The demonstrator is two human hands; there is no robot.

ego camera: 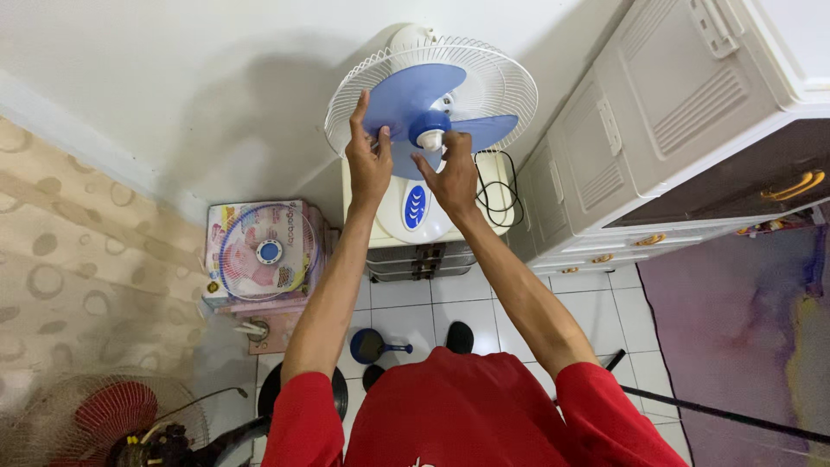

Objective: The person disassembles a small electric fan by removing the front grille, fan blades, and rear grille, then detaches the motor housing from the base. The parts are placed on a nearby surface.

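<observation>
1. The floor (415, 303) is made of white square tiles. At the left lies a beige mat with a ring pattern (78, 259), and at the right a purple rug (735, 320) covers the tiles.
2. A white wall (173, 78) closes the room at the far side. A grey plastic cabinet with handles (657, 130) stands at the right, very near to the fan.
3. The white fan (415, 203) stands on a low stack of drawers (419, 259) against the wall. Its rear wire guard (501, 78) is in place; the front is open, so the blue blade (415, 99) is bare.
4. The left hand (367, 160) lies on one blue blade, with the fingers long and flat against it. The right hand (451, 177) is at the blue hub cap (430, 128), the fingers bent around it; how firmly they grip cannot be told.
5. A black cable (497, 195) hangs coiled between the fan and the cabinet.
6. At the left of the drawers stands a cardboard fan box with a picture on it (259, 251). A red fan with a wire guard (112, 415) is in the lower left corner.
7. A small dark blue pan (367, 346) and some dark round things lie on the tiles just in front of the person in a red shirt (458, 406).
8. Open floor remains mostly at the right side, where a black rod (735, 415) lies across the rug edge.
</observation>
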